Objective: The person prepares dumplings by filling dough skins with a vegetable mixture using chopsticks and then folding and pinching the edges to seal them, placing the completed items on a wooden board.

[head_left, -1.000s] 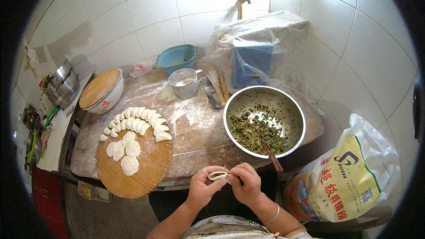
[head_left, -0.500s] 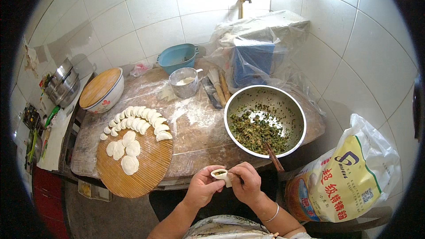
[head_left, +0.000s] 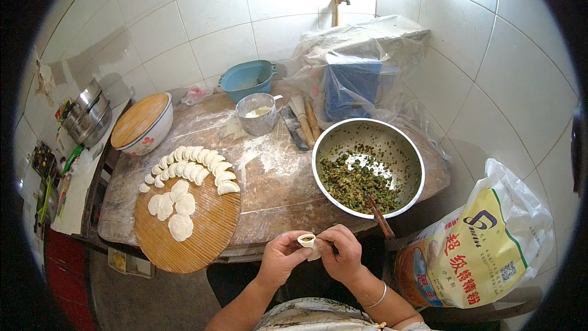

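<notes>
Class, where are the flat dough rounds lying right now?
In the head view, the dough rounds lie on the round wooden board at the left, just below the row of folded dumplings.

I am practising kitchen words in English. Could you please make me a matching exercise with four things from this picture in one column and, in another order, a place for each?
Things:
1. dumpling
2. steel bowl
3. dough rounds
4. blue basin

Places:
A. at the back, against the tiled wall
B. flat on the round wooden board
C. between the left hand and the right hand
D. at the right side of the table, holding green filling

Pairs: 1-C, 2-D, 3-B, 4-A
</notes>
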A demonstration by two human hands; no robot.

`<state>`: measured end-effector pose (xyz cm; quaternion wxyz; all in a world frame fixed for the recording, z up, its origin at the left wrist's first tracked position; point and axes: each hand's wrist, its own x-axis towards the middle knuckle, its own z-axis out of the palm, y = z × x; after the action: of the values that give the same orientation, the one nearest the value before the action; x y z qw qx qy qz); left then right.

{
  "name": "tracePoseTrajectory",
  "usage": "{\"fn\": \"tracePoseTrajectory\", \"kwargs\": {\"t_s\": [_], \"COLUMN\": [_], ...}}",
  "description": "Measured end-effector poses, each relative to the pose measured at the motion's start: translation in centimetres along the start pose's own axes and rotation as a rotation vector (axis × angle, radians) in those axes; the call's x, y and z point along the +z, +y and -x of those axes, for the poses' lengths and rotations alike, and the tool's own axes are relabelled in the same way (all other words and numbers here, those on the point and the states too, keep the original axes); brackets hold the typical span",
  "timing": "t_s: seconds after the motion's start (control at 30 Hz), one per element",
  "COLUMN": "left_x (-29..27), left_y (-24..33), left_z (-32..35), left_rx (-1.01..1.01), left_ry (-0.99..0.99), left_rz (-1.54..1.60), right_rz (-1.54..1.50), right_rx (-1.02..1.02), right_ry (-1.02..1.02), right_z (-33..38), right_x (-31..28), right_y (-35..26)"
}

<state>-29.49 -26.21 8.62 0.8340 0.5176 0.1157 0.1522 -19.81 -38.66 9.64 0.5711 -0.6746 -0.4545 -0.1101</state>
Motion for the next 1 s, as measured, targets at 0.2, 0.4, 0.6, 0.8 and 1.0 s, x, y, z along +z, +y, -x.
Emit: {"fn": "tracePoseTrajectory", "kwargs": {"t_s": [0.2,0.4,0.6,0.8,1.0], "left_x": [-0.2,0.1,0.3,0.2,0.5], "left_y": [0.0,0.1,-0.4,-0.6,-0.7], "left_z": [0.1,0.4,0.4,0.3,0.4], "left_rx": [0.035,0.048,0.092,0.222,0.158], "left_ry": [-0.024,0.008,0.035,0.002,-0.017], "left_rz": [0.013,-0.113,-0.181,-0.338,-0.403], "right_rz": [-0.04,-0.019,-0.007,-0.04,0.027], "right_rx": [-0.028,-0.045,-0.056,-0.019,0.008], "right_ry": [0.041,-0.005,0.018,-0.004,-0.015], "right_z": [-0.5,-0.2,0.0,-0.4,0.0], "right_x": [0.3,0.2,0.3,0.2,0.2], "right_y": [-0.3,-0.1,0.5,-0.1,0.6]}}
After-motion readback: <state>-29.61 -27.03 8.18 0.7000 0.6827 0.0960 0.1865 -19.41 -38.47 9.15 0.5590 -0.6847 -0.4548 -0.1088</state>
